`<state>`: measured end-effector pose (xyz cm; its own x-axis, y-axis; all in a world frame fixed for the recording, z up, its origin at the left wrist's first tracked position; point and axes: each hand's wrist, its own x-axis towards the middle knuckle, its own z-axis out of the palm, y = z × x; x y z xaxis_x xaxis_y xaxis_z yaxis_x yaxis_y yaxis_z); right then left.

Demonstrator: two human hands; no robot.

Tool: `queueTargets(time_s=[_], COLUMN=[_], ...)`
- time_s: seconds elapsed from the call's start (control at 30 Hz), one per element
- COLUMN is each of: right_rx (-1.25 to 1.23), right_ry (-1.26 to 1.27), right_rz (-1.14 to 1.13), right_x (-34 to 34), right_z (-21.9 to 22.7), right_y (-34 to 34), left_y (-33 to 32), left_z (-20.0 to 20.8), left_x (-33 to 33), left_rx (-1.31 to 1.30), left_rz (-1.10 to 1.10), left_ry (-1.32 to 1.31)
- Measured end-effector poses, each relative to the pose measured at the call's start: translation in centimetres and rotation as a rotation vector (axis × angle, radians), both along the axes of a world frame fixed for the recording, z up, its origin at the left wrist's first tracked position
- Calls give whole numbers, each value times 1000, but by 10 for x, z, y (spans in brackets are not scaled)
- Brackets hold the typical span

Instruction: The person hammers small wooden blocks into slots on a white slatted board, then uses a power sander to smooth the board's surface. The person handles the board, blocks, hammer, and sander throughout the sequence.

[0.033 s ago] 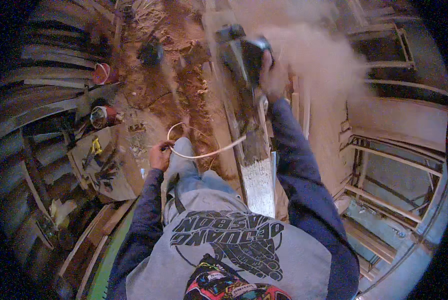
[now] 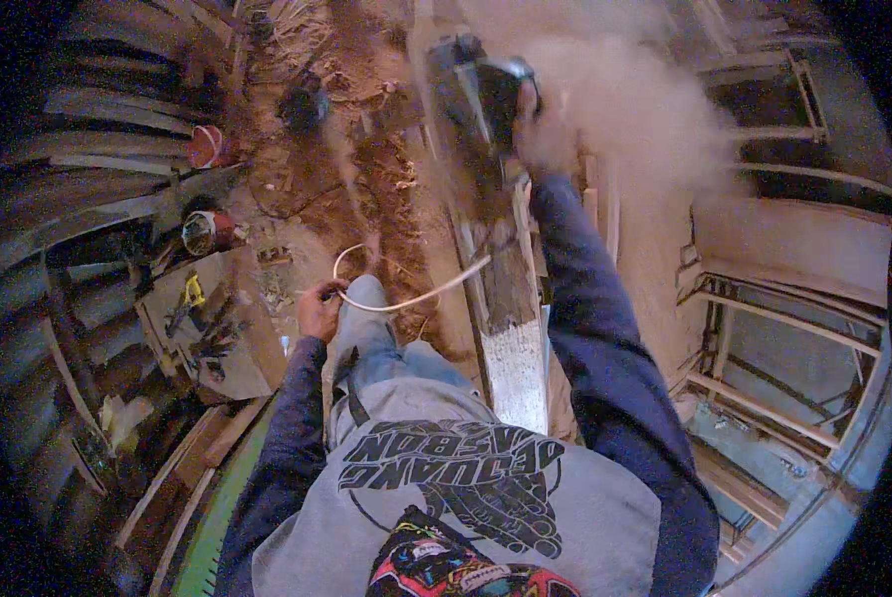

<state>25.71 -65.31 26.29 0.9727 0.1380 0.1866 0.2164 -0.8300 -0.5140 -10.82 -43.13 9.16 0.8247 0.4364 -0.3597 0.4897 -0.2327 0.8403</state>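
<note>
My right hand (image 2: 543,127) is closed round the handle of a dark power planer (image 2: 478,95), blurred by motion, at the far part of a long wooden beam (image 2: 511,289). The beam's near end looks pale and rough; farther along it is darker. A thick cloud of dust (image 2: 630,119) hangs to the right of the planer. Beside my left knee, my left hand (image 2: 322,308) is closed on a pale power cord (image 2: 416,301), which curves across my leg toward the beam. The cord's far end is hard to follow against the planer.
Wood shavings (image 2: 317,60) cover the ground ahead. Two red buckets (image 2: 207,147) stand at the left, near a board (image 2: 232,338) with a yellow-and-black tool (image 2: 194,291) on it. Stacked planks line the left side; wooden frames (image 2: 784,318) stand at the right.
The planer and my right hand have shifted slightly farther away along the beam, my right arm reaching with them. My left hand stays in place on the cord.
</note>
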Motion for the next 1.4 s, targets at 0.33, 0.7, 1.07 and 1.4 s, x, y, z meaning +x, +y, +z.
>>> queueTargets(time_s=[0.33, 0.7, 1.07, 1.4], right_rx=[171, 391, 501, -28], right_ry=[70, 138, 237, -151], right_rz=[27, -80, -135, -9], right_x=[136, -231, -293, 16], right_z=[-22, -58, -84, -30], right_y=[89, -158, -234, -5], left_y=[8, -16, -46, 4], left_z=[9, -20, -32, 2], left_x=[33, 1, -5, 15], left_rx=[3, 45, 46, 47], left_rz=[69, -263, -461, -136], left_ry=[-44, -29, -9, 53])
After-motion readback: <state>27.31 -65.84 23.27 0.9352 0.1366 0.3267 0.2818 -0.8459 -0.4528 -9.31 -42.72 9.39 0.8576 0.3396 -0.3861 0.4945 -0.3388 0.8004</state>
